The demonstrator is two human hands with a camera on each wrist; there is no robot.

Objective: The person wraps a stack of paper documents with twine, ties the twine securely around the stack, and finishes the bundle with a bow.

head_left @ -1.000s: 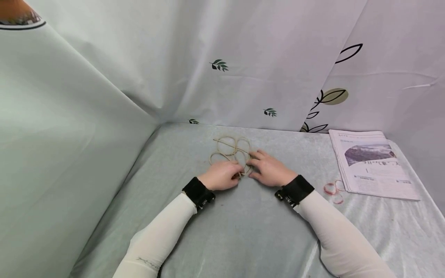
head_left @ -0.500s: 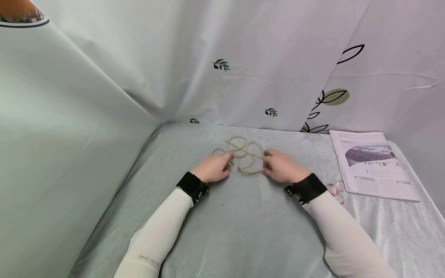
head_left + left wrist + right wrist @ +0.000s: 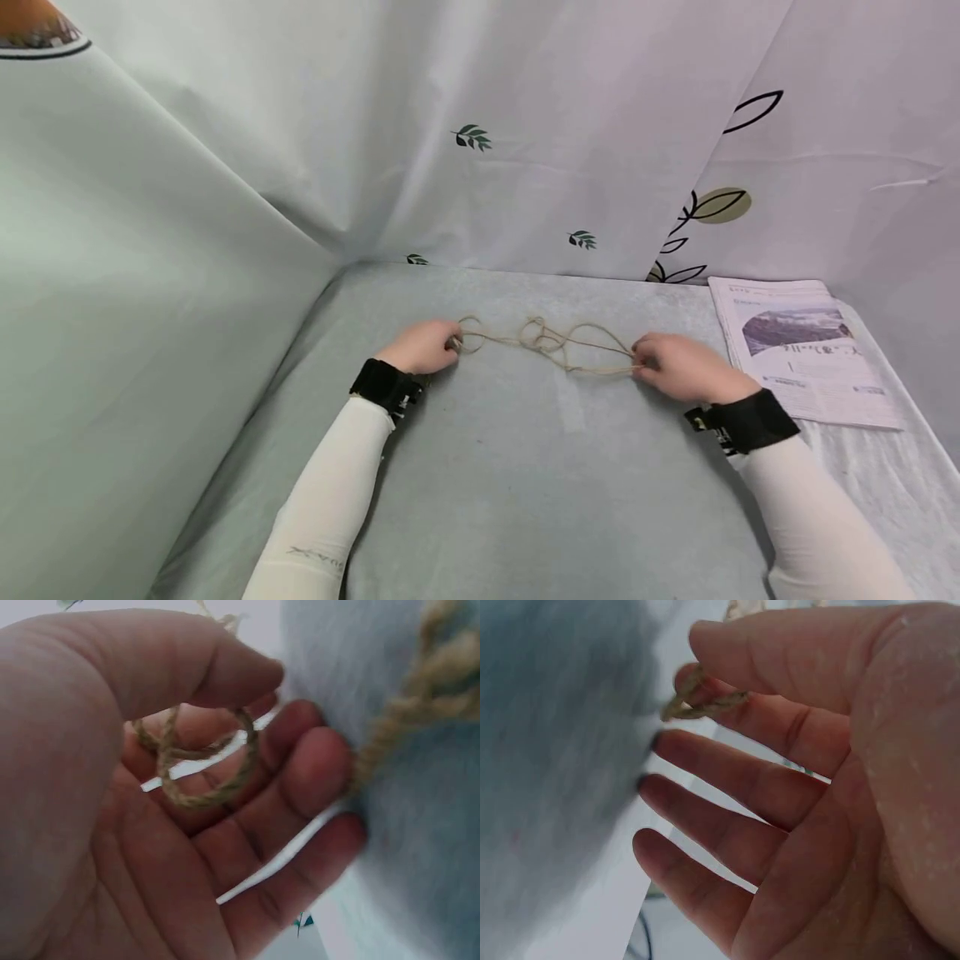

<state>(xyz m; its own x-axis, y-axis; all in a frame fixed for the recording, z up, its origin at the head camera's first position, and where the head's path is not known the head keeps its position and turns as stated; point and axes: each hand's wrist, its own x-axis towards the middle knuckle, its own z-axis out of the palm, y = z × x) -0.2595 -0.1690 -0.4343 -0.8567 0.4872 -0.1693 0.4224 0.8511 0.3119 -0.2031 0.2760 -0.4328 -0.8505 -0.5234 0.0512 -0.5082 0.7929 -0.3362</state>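
A length of tan twine (image 3: 546, 340) stretches loosely across the grey cloth between both hands, with tangled loops in its middle. At its left end, my left hand (image 3: 423, 346) pinches the twine between thumb and forefinger. A small loop of twine (image 3: 206, 799) hangs inside that palm in the left wrist view, and the other fingers curl loosely. My right hand (image 3: 682, 365) pinches the opposite end, where two strands meet. In the right wrist view a bent bit of twine (image 3: 705, 707) shows by the thumb and forefinger, the remaining fingers spread.
A stack of newspapers (image 3: 810, 358) lies at the right, just beyond the right hand. Pale fabric walls (image 3: 525, 167) with leaf prints rise at the back and on the left. Grey cloth (image 3: 495, 483) covers the table.
Both hands have moved apart, left hand leftward and right hand rightward, drawing the looped twine out into a longer line. The red cord beside the newspapers is now hidden behind the right hand and wrist.
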